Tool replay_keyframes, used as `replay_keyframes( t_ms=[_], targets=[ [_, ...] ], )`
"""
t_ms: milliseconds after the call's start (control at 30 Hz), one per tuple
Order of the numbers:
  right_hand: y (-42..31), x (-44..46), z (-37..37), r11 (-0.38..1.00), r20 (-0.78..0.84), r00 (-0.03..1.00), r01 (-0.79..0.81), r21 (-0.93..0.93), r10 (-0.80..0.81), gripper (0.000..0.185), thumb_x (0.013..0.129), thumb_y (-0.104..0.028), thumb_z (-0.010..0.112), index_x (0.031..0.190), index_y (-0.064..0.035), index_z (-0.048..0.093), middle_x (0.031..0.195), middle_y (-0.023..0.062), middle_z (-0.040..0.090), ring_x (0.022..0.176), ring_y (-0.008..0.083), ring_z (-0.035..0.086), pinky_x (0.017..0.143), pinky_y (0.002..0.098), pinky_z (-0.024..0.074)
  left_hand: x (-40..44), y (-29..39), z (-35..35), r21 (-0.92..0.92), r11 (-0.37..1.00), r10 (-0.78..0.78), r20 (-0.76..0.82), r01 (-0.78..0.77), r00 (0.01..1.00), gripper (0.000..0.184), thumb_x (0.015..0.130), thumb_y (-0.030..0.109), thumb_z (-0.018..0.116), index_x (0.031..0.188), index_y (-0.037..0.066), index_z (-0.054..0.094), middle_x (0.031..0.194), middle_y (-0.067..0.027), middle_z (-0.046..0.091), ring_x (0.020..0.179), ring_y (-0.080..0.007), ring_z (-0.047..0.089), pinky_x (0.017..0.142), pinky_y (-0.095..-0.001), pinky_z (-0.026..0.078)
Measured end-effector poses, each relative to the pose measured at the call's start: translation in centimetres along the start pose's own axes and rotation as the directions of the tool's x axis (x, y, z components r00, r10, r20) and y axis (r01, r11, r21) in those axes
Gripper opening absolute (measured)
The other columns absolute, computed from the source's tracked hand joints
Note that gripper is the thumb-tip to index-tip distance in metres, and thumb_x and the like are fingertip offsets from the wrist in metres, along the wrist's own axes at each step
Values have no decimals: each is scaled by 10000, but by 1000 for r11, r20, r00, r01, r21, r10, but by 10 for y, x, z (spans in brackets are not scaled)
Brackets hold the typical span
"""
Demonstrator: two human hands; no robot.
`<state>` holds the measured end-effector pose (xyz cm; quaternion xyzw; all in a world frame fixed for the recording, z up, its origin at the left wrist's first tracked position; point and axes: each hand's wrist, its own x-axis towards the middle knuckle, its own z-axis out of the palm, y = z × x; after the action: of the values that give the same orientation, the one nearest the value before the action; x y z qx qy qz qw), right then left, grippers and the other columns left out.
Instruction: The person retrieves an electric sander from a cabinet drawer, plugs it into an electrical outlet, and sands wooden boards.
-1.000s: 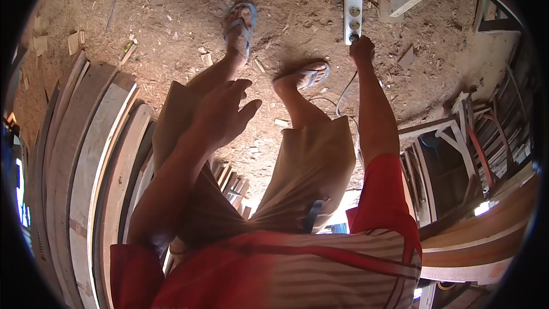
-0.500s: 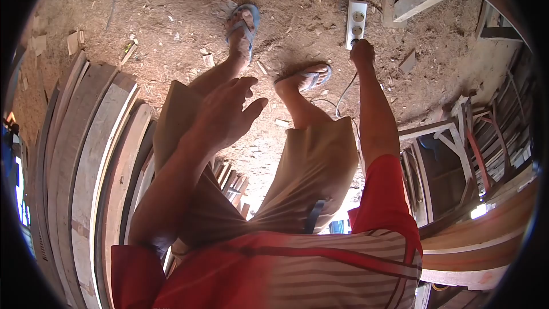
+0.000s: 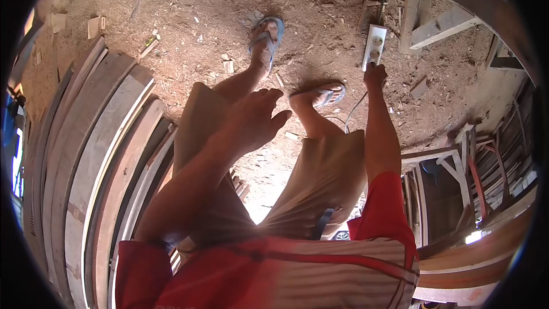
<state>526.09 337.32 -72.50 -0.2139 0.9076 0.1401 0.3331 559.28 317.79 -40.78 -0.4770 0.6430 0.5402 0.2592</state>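
Observation:
A white power strip (image 3: 374,46) lies on the dirt floor at the upper right, with a dark cord leading up from its far end. My right hand (image 3: 375,75) is closed round a dark plug at the strip's near end. A thin grey cable (image 3: 357,105) runs down from that hand past my knee. My left hand (image 3: 255,119) hangs above my left knee, fingers slightly bent and apart, holding nothing. Below it are my beige shorts (image 3: 320,177). My sandalled feet (image 3: 266,39) rest on the floor between the two hands' reach.
Long wooden boards (image 3: 103,166) stand stacked at the left. A wooden frame (image 3: 446,26) occupies the upper right corner. Further frames (image 3: 457,171) and large timber pieces (image 3: 474,257) are at the right. Wood scraps and shavings litter the floor (image 3: 189,34).
The view has shifted, so the floor, strip and feet sit lower and further right. My right hand remains at the strip's near end, and my left hand keeps its pose.

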Motion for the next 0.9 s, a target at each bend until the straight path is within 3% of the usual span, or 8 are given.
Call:
replay_keyframes(
  t_ms=[100,267,533,600,667,800,867,900],
  targets=[
    [19,-8,9,997,53,999,9,-81,-4,404,1042,-373,554,1181,-7,655,1156,260,730,1092,452,716,918,543,582,0,0,9,26,999,23,-13,-22,1000,482,996,399,680,1293,20,651,1104,-164,724,1026,-315,710,912,-420,551],
    [15,-20,7,995,-39,995,91,-36,-92,340,1051,-306,550,1094,8,674,1059,296,737,1019,473,721,876,559,572,4,15,2,-19,999,-31,22,32,999,462,992,378,691,1277,16,658,1034,-153,731,912,-308,718,852,-423,564],
    [18,-6,10,987,-78,984,161,28,-158,343,1051,-321,555,1125,-4,660,1050,288,742,1014,462,727,877,562,568,2,13,24,92,996,9,-69,-3,998,502,978,405,697,1294,18,651,1008,-165,740,929,-322,732,835,-445,565],
    [12,-5,-8,989,103,990,110,-95,-100,381,1030,-363,597,1177,-18,660,1088,279,740,1050,453,724,884,554,572,-1,10,38,106,994,42,-94,-32,995,508,976,407,696,1304,21,647,1008,-168,741,937,-328,734,840,-447,565],
    [-7,-35,-39,995,5,996,92,-41,-92,410,995,-387,651,1178,-22,676,1096,277,737,1060,448,714,909,544,562,-4,14,46,90,994,62,8,-63,998,516,977,400,695,1317,15,638,1003,-172,743,950,-336,731,858,-447,565],
    [16,-120,-90,938,-346,905,312,149,-246,461,972,-382,652,1210,12,670,1111,278,717,1069,414,686,921,524,535,-9,19,64,-74,995,75,86,-69,993,525,969,421,708,1332,45,654,1037,-152,764,972,-286,744,871,-424,572],
    [41,-160,-104,939,-163,968,228,258,-191,429,971,-354,659,1155,32,687,1098,289,711,1060,424,682,928,512,531,-39,51,44,-74,992,102,48,-98,994,482,976,404,707,1308,56,677,1043,-140,769,968,-264,746,868,-410,573],
    [57,-184,-105,925,-177,969,222,307,-174,408,969,-330,664,1139,40,693,1098,286,713,1049,428,685,920,513,535,-51,62,36,-70,991,115,30,-113,993,461,979,395,707,1297,62,688,1046,-134,771,966,-253,748,866,-403,574]
  ],
)
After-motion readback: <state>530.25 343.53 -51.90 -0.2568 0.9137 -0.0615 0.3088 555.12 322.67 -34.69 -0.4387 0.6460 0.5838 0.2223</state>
